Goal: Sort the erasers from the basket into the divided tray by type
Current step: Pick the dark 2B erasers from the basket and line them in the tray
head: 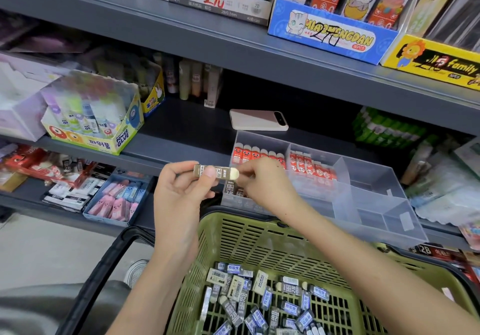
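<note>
**Eraser held in both hands, level with the tray's left edge**

Basket (259, 238), olive-green slotted plastic, sits lowest in view. Its black handle (104, 264) is folded down on the left side. On its floor lies a loose heap of erasers (259, 295), mostly in blue-and-grey or dark "2B" sleeves, a few in cream ones.

Both forearms rise over the basket. Left hand (179, 189): thumb and curled fingers pinch the sleeved end of one eraser (215, 172). Right hand (265, 181): fingertips pinch the same eraser at its bare pale end. It has a brownish sleeve and is held roughly horizontal, above the basket's far rim and in front of the tray's left wall.

Divided tray (363, 192), clear plastic, stands on the grey shelf (181, 137) just behind the basket.
- Back-left compartment: row of red-sleeved erasers (257, 154), upright.
- Next compartment right: second red row (311, 166).
- Front-left: dark-sleeved erasers (233, 190), largely hidden by the right hand and wrist.

The basket's far rim covers the tray's front lower edge.

Surroundings: pale phone (258, 119) lying flat behind the tray; glue-stick display box (96, 124) at left on the same shelf; blue box of pink erasers (117, 199) on the shelf below it; shoe (135, 269) on the floor.
</note>
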`<state>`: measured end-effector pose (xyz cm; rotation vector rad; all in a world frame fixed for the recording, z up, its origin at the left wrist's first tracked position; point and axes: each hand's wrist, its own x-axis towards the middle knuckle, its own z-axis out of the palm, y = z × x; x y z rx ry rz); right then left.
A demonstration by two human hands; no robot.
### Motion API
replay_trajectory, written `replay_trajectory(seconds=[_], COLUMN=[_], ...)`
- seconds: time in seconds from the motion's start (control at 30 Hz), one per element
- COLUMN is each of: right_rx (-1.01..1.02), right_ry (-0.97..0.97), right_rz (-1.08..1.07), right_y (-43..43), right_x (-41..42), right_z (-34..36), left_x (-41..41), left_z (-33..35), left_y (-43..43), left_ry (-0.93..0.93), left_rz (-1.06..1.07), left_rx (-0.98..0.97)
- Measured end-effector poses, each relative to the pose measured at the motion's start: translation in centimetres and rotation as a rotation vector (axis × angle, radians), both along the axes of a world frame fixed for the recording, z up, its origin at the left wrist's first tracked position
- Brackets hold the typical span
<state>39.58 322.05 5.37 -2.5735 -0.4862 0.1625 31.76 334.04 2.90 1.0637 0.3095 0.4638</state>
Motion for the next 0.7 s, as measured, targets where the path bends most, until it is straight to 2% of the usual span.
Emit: replay_trajectory(seconds=[0.07,0.13,0.17,0.27,0.37,0.43,0.5,0.6,0.7], right_rx=[0.241,0.615,0.712,0.745,0.883,0.848,0.632,0.311,0.267], right_ry=[0.044,0.292,0.388,0.41,0.374,0.311,0.226,0.252,0.299], right_rz=[-0.041,-0.054,-0.022,0.038,-0.06,-0.118,-0.138,-0.122,-0.134], right_y=[-0.5,-1.1,-1.4,-1.6,-2.3,-3.0,-3.4,-2.7,-1.7], right_x=[-0.5,-1.2,-1.6,-2.4,-1.3,-0.1,0.8,0.9,0.6], right_z=[0.7,1.8,2.3,2.9,3.3,3.6,3.2,1.6,0.5], left_x=[0.1,0.1,0.1,0.1,-0.1,-0.1,0.0,0.0,0.0], left_z=[0.0,0.0,0.1,0.1,0.0,-0.3,-0.6,-0.7,-0.6], left_y=[0.0,-0.1,-0.2,-0.5,-0.5,-0.3,-0.3,-0.4,-0.5], left_ry=[0.007,0.007,0.0,-0.037,-0.014,0.042,0.103,0.144,0.165], left_rz=[0.007,0.016,0.017,-0.006,-0.038,-0.039,-0.042,-0.096,-0.177], left_rx=[0.004,0.023,0.035,0.079,0.201,0.26,0.277,0.312,0.389])
